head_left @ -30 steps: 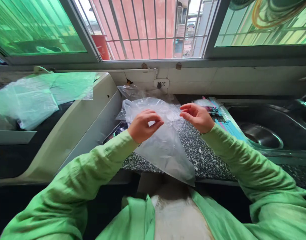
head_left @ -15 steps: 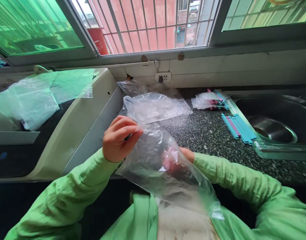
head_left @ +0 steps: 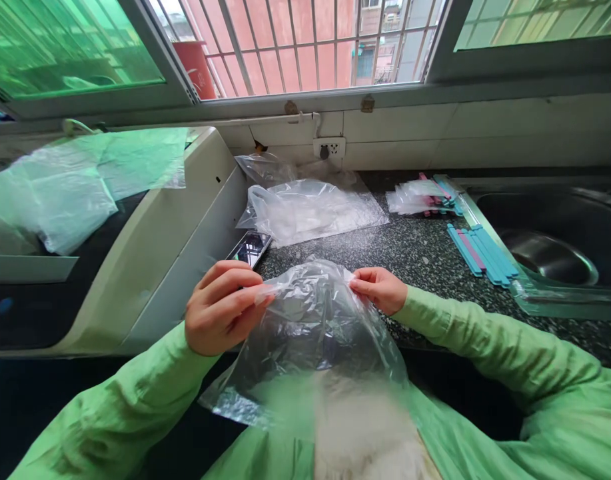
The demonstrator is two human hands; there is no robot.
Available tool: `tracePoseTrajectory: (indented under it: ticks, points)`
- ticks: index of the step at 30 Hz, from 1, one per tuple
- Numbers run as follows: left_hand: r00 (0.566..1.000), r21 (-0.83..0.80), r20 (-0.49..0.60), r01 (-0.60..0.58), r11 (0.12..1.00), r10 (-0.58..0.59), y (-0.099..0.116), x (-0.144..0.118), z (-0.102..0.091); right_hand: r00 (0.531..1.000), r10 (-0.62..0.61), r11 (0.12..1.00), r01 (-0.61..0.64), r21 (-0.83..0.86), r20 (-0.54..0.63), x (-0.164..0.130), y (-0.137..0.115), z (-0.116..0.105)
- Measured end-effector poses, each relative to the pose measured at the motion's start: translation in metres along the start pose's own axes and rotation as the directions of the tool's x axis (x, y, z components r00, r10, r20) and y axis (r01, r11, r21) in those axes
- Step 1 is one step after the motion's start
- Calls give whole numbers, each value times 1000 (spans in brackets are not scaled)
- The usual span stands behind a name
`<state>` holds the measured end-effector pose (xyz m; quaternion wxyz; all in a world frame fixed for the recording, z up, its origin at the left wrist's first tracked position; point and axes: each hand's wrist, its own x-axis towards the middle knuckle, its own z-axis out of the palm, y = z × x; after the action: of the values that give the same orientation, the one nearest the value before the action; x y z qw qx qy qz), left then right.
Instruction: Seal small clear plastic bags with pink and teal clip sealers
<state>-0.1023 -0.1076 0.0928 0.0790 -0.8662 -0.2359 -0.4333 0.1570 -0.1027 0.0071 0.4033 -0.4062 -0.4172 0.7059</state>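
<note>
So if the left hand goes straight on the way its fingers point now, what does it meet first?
Probably the right hand: the left hand points rightward across the clear crumpled plastic bag both pinch. Depth is uncertain.

- The bag (head_left: pixel 310 327) hangs at the table's (head_left: pixel 410 257) near edge, between the left hand (head_left: pixel 220 313) and right hand (head_left: pixel 378 290).
- Behind it lies a pile of bags (head_left: pixel 310 210), with a phone (head_left: pixel 250 248) at its left.
- The sticks (head_left: pixel 480 252) lie to the right, beside the sink (head_left: pixel 550 247).
</note>
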Motion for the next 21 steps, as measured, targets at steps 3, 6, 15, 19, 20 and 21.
tracePoseTrajectory:
  ticks: [3, 6, 15, 19, 20, 21]
  points:
    - [1000, 5, -11, 16, 1000, -16, -4, -6, 1, 998, 55, 998, -56, 28, 20, -3, -1, -2]
    - [1000, -12, -29, 8, 1000, -9, -6, -8, 0, 996, 37, 997, -31, -75, 79, -8, -2, -4]
    - [999, -50, -25, 43, 998, -44, -7, -17, 2, 945, -325, 725, 276, -631, 40, -9, -7, -20]
    - [997, -113, -38, 67, 991, -72, -6, -17, 4, 894, -446, 595, 331, -733, 42, -4, -3, -32]
    - [995, -133, -37, 85, 987, -91, -6, -18, 5, 885, -466, 583, 332, -742, 30, -3, -3, -35]
    - [993, -156, -30, 109, 982, -115, -6, -19, 6, 875, -484, 571, 332, -750, 18, -2, -2, -38]
